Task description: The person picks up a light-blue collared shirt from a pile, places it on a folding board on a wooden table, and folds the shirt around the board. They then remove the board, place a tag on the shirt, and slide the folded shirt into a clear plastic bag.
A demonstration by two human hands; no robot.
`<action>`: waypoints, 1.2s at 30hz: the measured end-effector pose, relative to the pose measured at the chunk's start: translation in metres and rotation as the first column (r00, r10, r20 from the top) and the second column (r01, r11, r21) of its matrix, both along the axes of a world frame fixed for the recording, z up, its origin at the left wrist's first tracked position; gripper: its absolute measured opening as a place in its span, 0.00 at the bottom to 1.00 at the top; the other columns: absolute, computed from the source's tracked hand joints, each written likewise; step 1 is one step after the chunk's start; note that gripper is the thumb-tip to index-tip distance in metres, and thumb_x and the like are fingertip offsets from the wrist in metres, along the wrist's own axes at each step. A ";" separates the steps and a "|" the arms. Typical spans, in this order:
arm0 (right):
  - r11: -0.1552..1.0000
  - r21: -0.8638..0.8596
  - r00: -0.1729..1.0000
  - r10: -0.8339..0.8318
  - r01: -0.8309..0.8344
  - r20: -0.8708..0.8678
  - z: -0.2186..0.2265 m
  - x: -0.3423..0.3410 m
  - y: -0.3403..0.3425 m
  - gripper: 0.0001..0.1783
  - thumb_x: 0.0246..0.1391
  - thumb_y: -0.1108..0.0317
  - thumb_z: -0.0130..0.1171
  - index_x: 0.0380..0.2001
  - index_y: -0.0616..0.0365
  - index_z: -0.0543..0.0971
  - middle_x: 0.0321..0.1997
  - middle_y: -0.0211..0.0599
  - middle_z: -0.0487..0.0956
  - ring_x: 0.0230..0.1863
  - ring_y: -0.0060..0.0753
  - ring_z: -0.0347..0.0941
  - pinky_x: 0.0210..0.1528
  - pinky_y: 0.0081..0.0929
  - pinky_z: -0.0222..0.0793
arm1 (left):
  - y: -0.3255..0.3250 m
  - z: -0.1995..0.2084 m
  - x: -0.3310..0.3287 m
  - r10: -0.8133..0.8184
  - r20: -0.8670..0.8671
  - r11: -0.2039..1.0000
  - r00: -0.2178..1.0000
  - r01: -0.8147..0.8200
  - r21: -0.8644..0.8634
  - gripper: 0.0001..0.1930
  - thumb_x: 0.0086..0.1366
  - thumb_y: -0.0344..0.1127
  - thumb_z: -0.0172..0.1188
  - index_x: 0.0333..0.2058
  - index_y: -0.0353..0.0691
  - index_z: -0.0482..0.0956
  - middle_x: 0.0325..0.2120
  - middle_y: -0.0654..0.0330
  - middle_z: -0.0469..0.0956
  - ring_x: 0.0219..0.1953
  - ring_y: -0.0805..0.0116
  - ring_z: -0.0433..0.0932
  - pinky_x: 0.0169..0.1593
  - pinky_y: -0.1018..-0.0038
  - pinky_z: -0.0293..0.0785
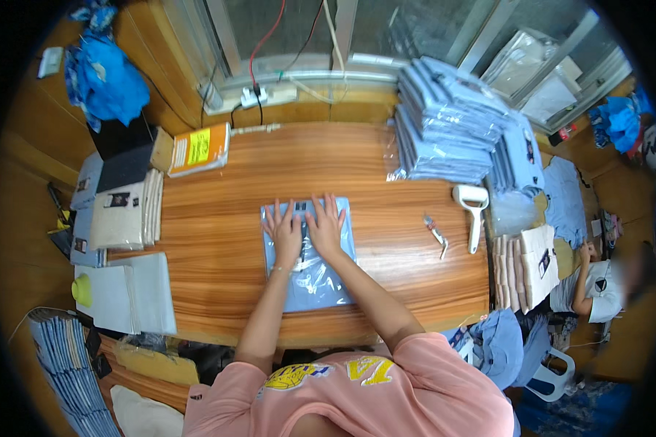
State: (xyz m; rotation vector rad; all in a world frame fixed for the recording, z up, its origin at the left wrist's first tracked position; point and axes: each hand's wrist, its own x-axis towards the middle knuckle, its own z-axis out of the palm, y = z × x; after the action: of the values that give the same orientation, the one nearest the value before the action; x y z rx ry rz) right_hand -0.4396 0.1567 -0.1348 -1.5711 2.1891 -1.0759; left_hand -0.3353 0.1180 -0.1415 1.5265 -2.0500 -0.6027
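Note:
A folded blue shirt in a clear plastic bag point(319, 280) lies flat on the wooden table, right in front of me. My left hand point(284, 231) rests palm down on its upper left part, fingers spread and pointing away from me. Beside it, my right hand point(326, 224) lies flat on the upper right part, its fingers apart too. A dark label shows between the two hands. Both palms cover some of the bag's upper half, and neither hand grips anything.
A tall stack of bagged blue shirts point(444, 124) stands at the back right. A white lint roller point(474, 218) and small snips point(436, 234) lie to the right. Beige bagged garments point(116, 218) and an orange book point(199, 149) sit left. Another person point(601, 288) is at far right.

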 end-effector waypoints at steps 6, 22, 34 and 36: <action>0.977 0.050 0.904 0.209 -0.205 -0.374 -0.006 -0.015 0.010 0.27 0.58 0.52 0.45 0.60 0.46 0.64 0.67 0.55 0.50 0.69 0.60 0.40 0.64 0.62 0.35 | 0.005 0.012 0.035 -0.058 0.249 0.998 0.967 0.062 -0.005 0.29 0.64 0.49 0.48 0.63 0.53 0.56 0.66 0.53 0.45 0.67 0.48 0.38 0.63 0.41 0.33; 0.870 0.327 0.838 0.464 -0.370 -0.286 0.026 -0.098 -0.013 0.28 0.53 0.46 0.52 0.51 0.52 0.69 0.56 0.48 0.67 0.59 0.45 0.61 0.55 0.58 0.55 | -0.043 0.054 0.039 -0.323 0.660 0.939 0.678 0.319 0.132 0.29 0.58 0.48 0.57 0.55 0.42 0.65 0.54 0.51 0.66 0.52 0.53 0.67 0.53 0.62 0.64; 0.960 -0.129 0.743 0.275 -0.249 0.611 0.139 -0.271 0.097 0.15 0.54 0.60 0.57 0.41 0.58 0.76 0.44 0.36 0.75 0.46 0.33 0.71 0.49 0.31 0.67 | 0.128 0.003 0.074 0.471 -0.866 0.598 0.169 0.660 0.454 0.25 0.69 0.43 0.42 0.58 0.32 0.57 0.54 0.54 0.67 0.55 0.63 0.67 0.59 0.67 0.62; 0.898 -0.427 0.992 0.127 -0.108 0.014 0.176 -0.335 0.060 0.15 0.52 0.62 0.57 0.40 0.60 0.76 0.45 0.41 0.74 0.51 0.41 0.67 0.55 0.37 0.60 | 0.134 -0.003 0.059 0.476 -0.815 0.554 0.330 0.607 0.570 0.23 0.68 0.35 0.45 0.58 0.33 0.58 0.52 0.55 0.69 0.54 0.65 0.68 0.58 0.68 0.63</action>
State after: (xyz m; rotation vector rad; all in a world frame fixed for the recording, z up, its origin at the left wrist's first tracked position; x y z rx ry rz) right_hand -0.7751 0.2168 0.0412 -1.8021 1.8855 -1.6131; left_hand -0.2761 0.2517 -0.1443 0.8619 -0.7314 -2.1937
